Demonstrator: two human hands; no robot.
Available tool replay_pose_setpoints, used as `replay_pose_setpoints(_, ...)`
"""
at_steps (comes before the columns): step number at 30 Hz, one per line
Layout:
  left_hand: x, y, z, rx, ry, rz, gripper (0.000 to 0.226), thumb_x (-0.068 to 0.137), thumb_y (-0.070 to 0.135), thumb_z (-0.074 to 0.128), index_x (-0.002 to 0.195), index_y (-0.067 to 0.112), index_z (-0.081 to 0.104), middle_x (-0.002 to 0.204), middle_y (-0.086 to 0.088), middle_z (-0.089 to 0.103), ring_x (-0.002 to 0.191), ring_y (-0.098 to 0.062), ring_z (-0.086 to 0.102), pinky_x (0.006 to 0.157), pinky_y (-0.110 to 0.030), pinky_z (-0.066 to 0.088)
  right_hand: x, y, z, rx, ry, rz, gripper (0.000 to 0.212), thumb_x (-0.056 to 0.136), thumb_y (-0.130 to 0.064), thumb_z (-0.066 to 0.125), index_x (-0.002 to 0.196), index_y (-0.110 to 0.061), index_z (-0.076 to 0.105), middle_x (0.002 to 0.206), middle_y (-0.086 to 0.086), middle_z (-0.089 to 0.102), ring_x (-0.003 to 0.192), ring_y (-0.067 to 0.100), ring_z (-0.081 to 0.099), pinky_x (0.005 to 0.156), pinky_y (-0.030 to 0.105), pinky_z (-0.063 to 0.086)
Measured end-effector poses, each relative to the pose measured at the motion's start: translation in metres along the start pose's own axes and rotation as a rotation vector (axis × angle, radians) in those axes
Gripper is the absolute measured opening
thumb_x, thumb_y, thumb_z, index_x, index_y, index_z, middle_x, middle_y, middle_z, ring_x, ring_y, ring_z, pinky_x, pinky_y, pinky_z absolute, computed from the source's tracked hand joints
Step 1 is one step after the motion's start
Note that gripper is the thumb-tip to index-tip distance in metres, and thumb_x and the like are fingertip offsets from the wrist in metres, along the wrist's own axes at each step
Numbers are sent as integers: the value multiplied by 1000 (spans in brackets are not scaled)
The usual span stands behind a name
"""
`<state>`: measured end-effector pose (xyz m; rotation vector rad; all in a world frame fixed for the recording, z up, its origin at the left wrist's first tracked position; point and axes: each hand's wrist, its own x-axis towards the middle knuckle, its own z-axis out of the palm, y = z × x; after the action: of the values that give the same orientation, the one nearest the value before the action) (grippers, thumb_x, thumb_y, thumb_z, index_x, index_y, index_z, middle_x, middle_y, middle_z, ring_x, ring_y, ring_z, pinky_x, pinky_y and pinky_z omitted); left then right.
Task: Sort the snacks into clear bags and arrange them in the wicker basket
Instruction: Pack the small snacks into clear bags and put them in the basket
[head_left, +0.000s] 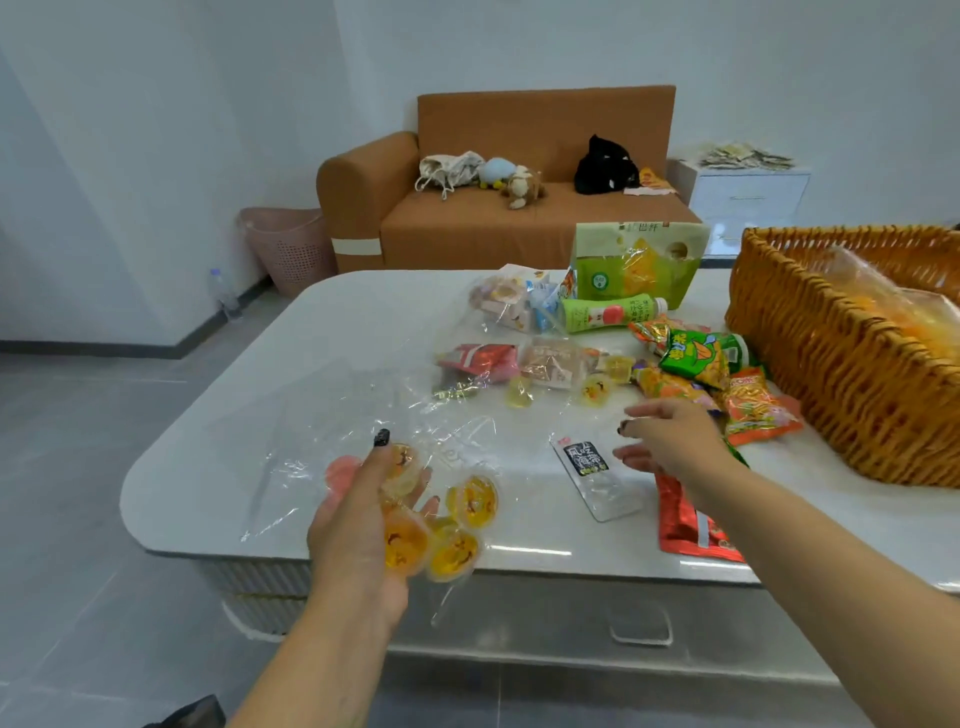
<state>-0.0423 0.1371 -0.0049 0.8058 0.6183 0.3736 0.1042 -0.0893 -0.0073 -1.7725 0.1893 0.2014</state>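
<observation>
Left hand (358, 514) holding a clear bag (457, 525) of jelly cups (470, 500) at the near edge of the surface (270, 374).

Its grip was curled round the bunched film with several cups inside; the bag looked light, slippery and floppy, best held at the mouth with the cups hanging below. The right hand (670, 439) hovered released, fingers relaxed, just short of two loose jelly cups (595, 389) beyond it. The wicker basket (831, 374) stood at the far right, one filled bag already inside.

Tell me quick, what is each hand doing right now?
Left hand: holds a clear bag of yellow jelly cups.
Right hand: open, holding nothing, hovering over the table.
</observation>
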Motion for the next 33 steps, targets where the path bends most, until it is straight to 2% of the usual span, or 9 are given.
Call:
replay_pose_setpoints(3, 2, 6, 9, -21, 5, 36, 20, 82, 22, 77, 99, 18, 67, 84, -3, 77, 81, -19, 75, 64, -34, 57, 29, 0, 12, -201, 99, -73, 39, 85, -12, 68, 118, -7, 46, 106, 13, 55, 76, 28, 65, 56, 36, 56)
replay_pose_setpoints(5, 5, 9, 14, -28, 5, 31, 19, 82, 23, 76, 99, 18, 68, 82, -2, 77, 82, -19, 75, 63, -33, 56, 52, -9, 22, -467, 156, -187, 57, 79, -26, 74, 123, -12, 43, 119, 13, 45, 96, 32, 60, 69, 44, 58)
replay_pose_setpoints(9, 15, 9, 20, -39, 46, -4, 23, 80, 21, 77, 99, 22, 64, 80, -4, 75, 83, -20, 74, 59, -31, 57, 94, -23, 37, -755, 152, -140, 68, 86, -36, 63, 143, -18, 31, 147, 19, 16, 122, 40, 43, 100, 44, 45)
replay_pose_setpoints(12, 20, 9, 23, -41, 57, -20, 20, 80, 22, 78, 93, 21, 63, 79, -4, 75, 79, -19, 74, 52, -28, 56, 113, -24, 42, -962, 137, -67, 73, 89, -51, 54, 148, -17, 27, 151, 24, 15, 137, 42, 26, 110, 43, 34)
replay_pose_setpoints(15, 25, 11, 23, -17, 91, -13, 25, 79, 24, 78, 100, 17, 66, 87, -6, 76, 80, -18, 75, 53, -29, 58, 114, -18, 48, -1055, 73, -69, 55, 96, -39, 47, 143, -12, 36, 149, 23, 22, 130, 42, 38, 104, 41, 37)
replay_pose_setpoints(20, 31, 15, 23, -10, 102, 6, 25, 81, 27, 77, 101, 16, 69, 88, -6, 76, 81, -17, 74, 58, -29, 57, 104, 8, 55, -1236, 136, -458, 42, 89, -9, 48, 131, -9, 45, 135, 17, 36, 115, 37, 49, 86, 42, 47)
replay_pose_setpoints(27, 17, 0, 30, 62, -9, -3, 19, 81, 26, 77, 95, 24, 64, 88, -3, 76, 81, -17, 74, 69, -35, 58, 67, -18, 28, -485, 220, -404, 36, 94, -10, 49, 128, -20, 47, 120, 11, 47, 89, 28, 54, 70, 34, 50)
replay_pose_setpoints(30, 9, -4, 27, 122, -58, -1, 18, 80, 25, 78, 92, 25, 65, 83, -3, 76, 82, -22, 74, 76, -40, 58, 24, -20, 2, -11, -4, -210, 34, 96, -5, 46, 124, -23, 51, 88, 9, 52, 64, 20, 51, 45, 23, 44)
replay_pose_setpoints(33, 5, -11, 18, 259, -85, 67, 24, 76, 28, 82, 93, 24, 65, 97, -8, 75, 91, -30, 73, 83, -52, 58, -15, -14, -27, 145, -272, -82, 28, 92, -3, 51, 109, -17, 69, 99, 18, 62, 73, 28, 56, 64, 33, 41)
